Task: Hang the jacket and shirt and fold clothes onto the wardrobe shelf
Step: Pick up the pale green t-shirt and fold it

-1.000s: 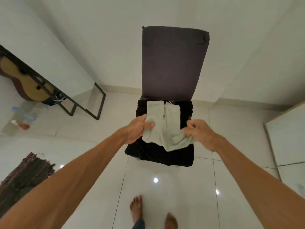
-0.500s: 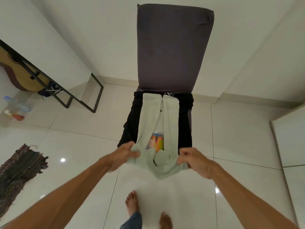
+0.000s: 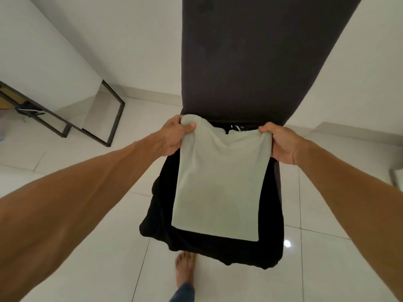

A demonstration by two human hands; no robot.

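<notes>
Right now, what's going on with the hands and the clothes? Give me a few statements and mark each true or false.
1. The left hand and right hand both grip the shirt. True.
2. The shirt lies on the bare floor. False: it rests on a black garment draped over the chair.
3. A colourful print shows on the shirt. False: only plain pale cloth is visible.
4. A bare foot stands on the tiles in front of the chair. True.
</notes>
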